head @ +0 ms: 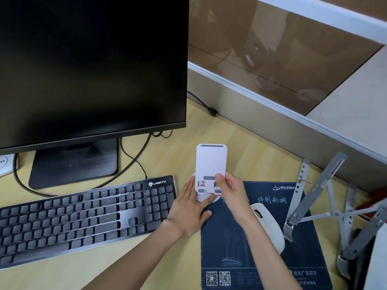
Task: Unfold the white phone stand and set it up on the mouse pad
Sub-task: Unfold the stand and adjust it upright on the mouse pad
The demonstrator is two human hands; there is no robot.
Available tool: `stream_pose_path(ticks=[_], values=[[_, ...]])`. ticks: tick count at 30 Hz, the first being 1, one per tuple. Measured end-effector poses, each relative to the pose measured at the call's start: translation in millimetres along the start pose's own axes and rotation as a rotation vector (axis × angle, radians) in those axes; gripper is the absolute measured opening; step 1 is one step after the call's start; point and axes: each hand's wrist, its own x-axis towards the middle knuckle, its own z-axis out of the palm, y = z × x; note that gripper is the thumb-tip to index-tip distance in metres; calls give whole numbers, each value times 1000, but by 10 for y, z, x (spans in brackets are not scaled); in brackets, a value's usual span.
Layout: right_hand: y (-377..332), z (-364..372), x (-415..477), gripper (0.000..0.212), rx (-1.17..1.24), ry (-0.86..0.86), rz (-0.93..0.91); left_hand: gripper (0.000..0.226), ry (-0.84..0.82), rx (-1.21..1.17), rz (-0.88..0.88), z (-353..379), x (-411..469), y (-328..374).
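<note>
Two hands on the white phone stand (211,162), which is unfolded with its plate upright at the mouse pad's (247,256) far-left corner. Left hand (188,208) lies flat, fingers straight, on the round base; right hand (230,193) pinches the plate's lower edge. Mouse (270,225) mid-pad.

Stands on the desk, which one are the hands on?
The white phone stand, plate upright: the right hand pinches its lower part, the left hand lies flat at its base. The grey folding stand at the right is untouched.

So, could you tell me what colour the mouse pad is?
The mouse pad is dark blue with pale print; head view.
</note>
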Motion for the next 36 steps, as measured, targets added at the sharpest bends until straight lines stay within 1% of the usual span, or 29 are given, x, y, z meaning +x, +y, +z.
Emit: stream_pose_path(ticks=[6,15,18,22,23,25,26,31,36], values=[[-36,15,62,26,72,40,33,64,-1,28,-10,12,-15,15],[-223,-49,217,21,152,-35,116,62,-4,9,-14,-55,-43,59],[-210,-51,201,21,151,-59,94,64,-22,25,-24,-29,-43,65],[-68,-42,139,19,142,-77,-7,64,-13,24,-25,5,-24,49],[-38,-39,129,26,136,-73,-33,64,-17,30,-27,8,-20,44],[0,-35,122,49,109,-71,-76,63,-22,46,-28,-1,-19,44],[23,-30,119,55,96,-67,-95,63,-21,53,-21,0,-29,48],[48,-41,123,53,44,-71,-155,64,1,47,-29,31,-16,30],[83,-69,138,47,7,-98,-156,63,5,50,-30,20,-24,32]])
